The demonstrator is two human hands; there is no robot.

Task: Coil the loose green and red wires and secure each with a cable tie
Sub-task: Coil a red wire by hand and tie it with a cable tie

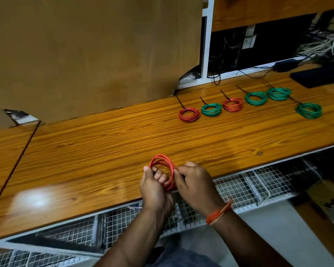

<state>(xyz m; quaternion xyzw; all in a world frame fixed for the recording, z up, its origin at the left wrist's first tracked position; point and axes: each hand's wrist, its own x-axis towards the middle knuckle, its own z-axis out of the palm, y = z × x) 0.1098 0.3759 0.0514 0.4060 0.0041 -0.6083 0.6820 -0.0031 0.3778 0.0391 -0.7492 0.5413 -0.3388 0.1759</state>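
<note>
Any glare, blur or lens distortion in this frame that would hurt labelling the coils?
Head view: a bright glare patch sits on the wooden table at lower left; wide-angle distortion bows the table edge; the red coil held by the left hand and right hand is slightly soft; the finished coils stay distinguishable by colour; the upper-right shelf area is dark.

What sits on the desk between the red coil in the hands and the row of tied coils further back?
Nothing: in the head view only bare desk separates the held red coil from the tied coils.
</note>
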